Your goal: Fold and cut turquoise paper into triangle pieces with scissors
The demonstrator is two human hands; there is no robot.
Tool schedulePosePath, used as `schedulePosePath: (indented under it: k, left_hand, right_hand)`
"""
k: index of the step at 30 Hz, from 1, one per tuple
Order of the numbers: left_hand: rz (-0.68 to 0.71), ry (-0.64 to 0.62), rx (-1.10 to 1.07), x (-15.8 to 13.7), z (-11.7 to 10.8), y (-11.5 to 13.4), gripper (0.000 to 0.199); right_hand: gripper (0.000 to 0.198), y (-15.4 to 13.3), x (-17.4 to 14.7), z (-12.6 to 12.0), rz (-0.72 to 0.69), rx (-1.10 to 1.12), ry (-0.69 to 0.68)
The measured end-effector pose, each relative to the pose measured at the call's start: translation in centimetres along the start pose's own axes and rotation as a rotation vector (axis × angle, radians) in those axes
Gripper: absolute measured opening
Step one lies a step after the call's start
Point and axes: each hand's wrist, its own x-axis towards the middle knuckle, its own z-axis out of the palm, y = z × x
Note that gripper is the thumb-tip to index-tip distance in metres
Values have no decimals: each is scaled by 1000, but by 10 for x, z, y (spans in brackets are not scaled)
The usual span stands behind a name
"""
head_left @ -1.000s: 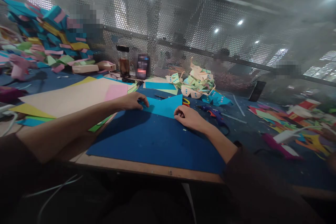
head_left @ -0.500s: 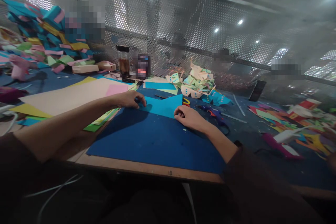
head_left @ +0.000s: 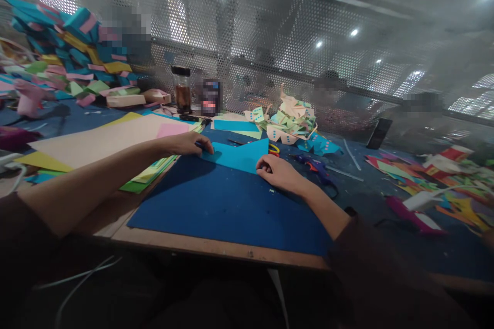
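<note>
Right now your left hand rests palm down on the left end of the light blue paper piece, fingers curled loosely and their tips pressing the edge flat; a small dark object seems to sit under the fingers, though you cannot tell from this view what it is or whether the hand grips it. Your right hand lies at the paper's near right corner, knuckles up and fingers tucked under, pinning that corner against the dark blue mat without closing around it. The paper lies between your two hands, flat on the mat, with a notched top edge that rises to a point on the right (so it looks already cut or folded into shape). As a judgement, the shaping is well along and the piece is only being held down and smoothed; any decorating or joining looks not yet done.

Both forearms reach forward from the near table edge, the left one crossing a stack of coloured sheets. Just beyond your right hand lie yellow-handled scissors and a blue glue gun, untouched. Farther beyond both hands sits a heap of folded paper pieces.
</note>
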Motion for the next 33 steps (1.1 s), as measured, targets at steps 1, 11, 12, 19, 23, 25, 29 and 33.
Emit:
schedulePosePath:
  k: [1,11,12,19,23,25,29,33]
  left_hand:
    - [-4,9,-7,-1,0,0,40]
    - [4,28,48,5,3,-7,34]
    - [4,26,51,5,3,-7,35]
    - [-3,-3,20,0,0,-2,37]
    - [6,-10,27,0,-1,-1,37]
    - [2,-4,30,0,-1,-2,36]
    - [-4,10,29,1,0,-3,35]
    - [-22,18,52,4,0,-9,36]
  right_hand:
    - [8,0,0,0,0,0,-3]
    - [8,0,0,0,-3,10,0]
    - [7,0,0,-1,-2,10,-1]
    - [8,-1,-1,-1,-2,7,-6]
    - [9,0,-1,-1,-7,1,-7]
    - [8,0,-1,-1,-7,-1,-7]
    - [8,0,-1,-1,-7,3,-6]
    - [8,-2,-1,-1,8,-1,-9]
